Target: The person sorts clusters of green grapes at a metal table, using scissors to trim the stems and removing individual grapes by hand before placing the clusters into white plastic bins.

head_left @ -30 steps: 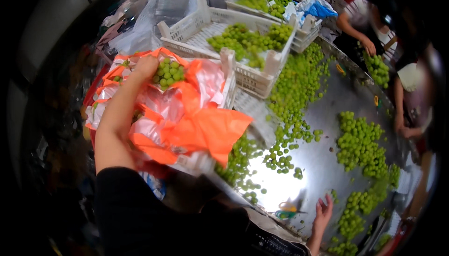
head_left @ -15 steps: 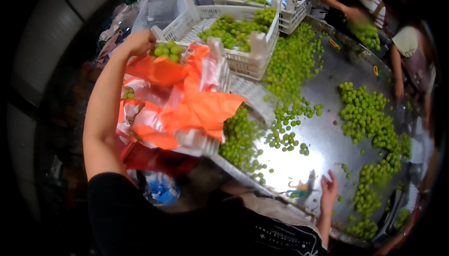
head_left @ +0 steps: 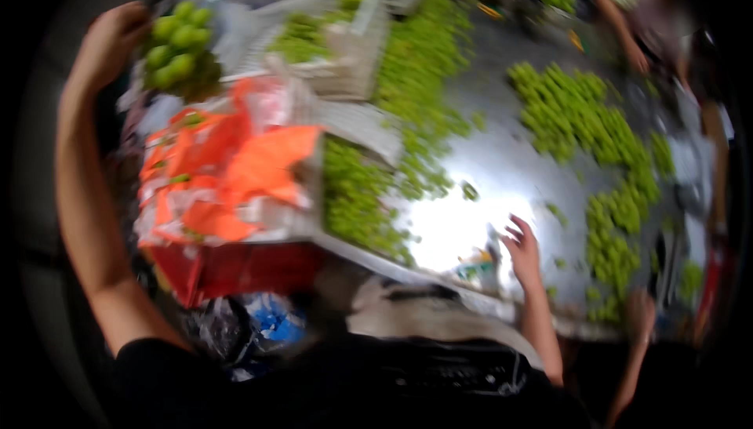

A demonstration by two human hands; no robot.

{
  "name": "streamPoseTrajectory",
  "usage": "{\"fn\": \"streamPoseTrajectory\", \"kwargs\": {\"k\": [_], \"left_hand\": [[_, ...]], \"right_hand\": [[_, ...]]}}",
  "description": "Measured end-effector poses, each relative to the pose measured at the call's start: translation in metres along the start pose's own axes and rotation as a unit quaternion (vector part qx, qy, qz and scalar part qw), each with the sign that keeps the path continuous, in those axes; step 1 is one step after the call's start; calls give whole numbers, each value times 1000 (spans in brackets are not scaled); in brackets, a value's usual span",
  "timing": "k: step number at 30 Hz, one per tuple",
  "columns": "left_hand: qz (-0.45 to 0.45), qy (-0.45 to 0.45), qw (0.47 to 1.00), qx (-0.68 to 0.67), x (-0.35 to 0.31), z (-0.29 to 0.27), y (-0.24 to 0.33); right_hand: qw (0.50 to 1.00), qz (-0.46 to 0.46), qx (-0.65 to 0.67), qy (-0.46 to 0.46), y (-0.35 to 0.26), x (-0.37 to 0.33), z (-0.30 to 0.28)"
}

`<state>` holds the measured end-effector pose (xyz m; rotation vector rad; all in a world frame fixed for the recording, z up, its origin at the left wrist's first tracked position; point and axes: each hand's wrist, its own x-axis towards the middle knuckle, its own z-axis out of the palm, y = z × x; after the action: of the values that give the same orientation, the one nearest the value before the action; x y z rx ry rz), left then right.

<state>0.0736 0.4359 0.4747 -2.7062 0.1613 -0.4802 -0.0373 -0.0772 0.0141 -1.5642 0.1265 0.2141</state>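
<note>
My left hand [head_left: 118, 37], raised at the far left, grips a bunch of green grapes [head_left: 179, 46] by its top, fingers closed; the bunch hangs beside it. To its lower right, crumpled orange paper [head_left: 271, 162] with pale wrapping fills a crate. My right hand [head_left: 524, 252] is over the metal table [head_left: 490, 170], fingers apart with nothing in them. Close to it lie scissors [head_left: 474, 264], blurred by motion.
White plastic crates [head_left: 337, 76] with grapes stand behind the orange paper. Loose grapes [head_left: 423, 60] and clusters [head_left: 604, 139] cover parts of the table. Another person's hand [head_left: 639, 315] is at the lower right; a co-worker [head_left: 627, 13] stands across the table.
My left hand has lifted the grape bunch out of the orange paper and moved it left and up. The whole view has shifted. My right hand remains open near the scissors.
</note>
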Motion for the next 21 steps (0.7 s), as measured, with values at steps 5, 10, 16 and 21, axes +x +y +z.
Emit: {"fn": "streamPoseTrajectory", "kwargs": {"k": [5,10,16,21], "left_hand": [[83,-118,982,-118,14,13,92],[244,-104,939,-220,42,78,243],[364,38,926,-90,25,164,424],[403,52,880,-245,-42,207,530]], "right_hand": [[988,15,-156,11,14,-15,-19],[985,60,-144,67,14,-40,-43],[992,40,-91,83,14,-38,-68],[991,-1,-76,112,17,-32,-93]]}}
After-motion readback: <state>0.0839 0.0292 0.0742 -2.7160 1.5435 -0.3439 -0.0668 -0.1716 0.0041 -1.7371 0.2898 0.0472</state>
